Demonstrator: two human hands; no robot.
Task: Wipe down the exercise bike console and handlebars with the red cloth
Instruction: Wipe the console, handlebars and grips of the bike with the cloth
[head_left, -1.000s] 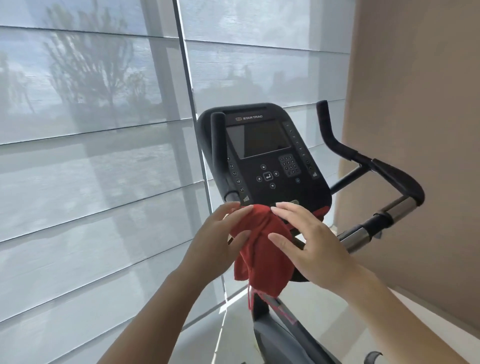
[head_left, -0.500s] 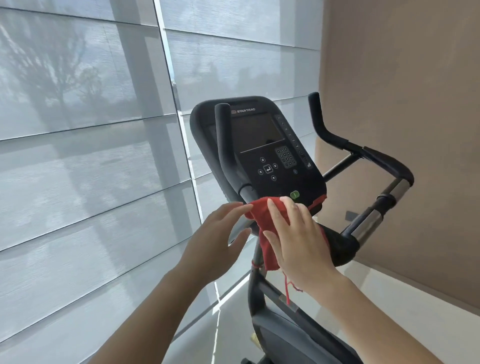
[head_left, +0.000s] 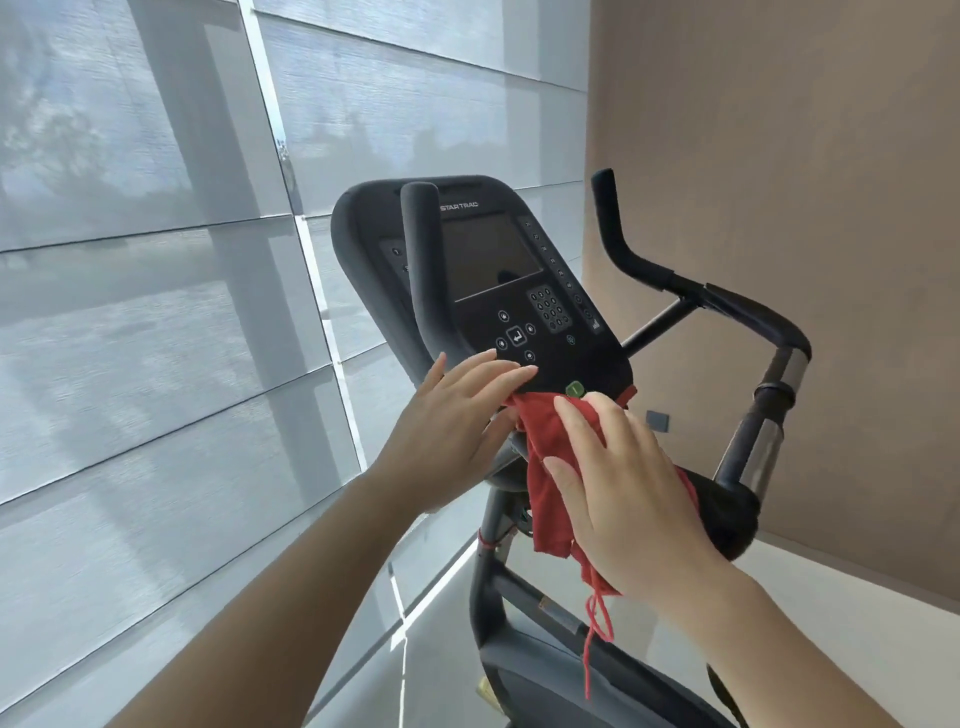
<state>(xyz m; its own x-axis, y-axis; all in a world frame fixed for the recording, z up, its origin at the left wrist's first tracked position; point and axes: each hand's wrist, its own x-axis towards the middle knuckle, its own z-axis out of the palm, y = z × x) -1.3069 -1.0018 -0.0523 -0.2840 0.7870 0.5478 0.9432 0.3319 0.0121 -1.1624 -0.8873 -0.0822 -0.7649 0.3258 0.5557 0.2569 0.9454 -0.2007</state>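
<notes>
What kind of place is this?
Likely a gym or fitness room: a Star Trac exercise bike console, its black handlebars, and tall windows covered by sheer blinds.

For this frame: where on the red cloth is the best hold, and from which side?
Probably the bunched top fold of the red cloth, just under the console edge, taken from the near side, above. It drapes over the bike's centre there; the lower hem hangs thin, with a loose thread.

Sheer grey blinds (head_left: 156, 322) left, daylight through; tan wall (head_left: 779, 156) right; pale floor (head_left: 888, 582) below
</notes>
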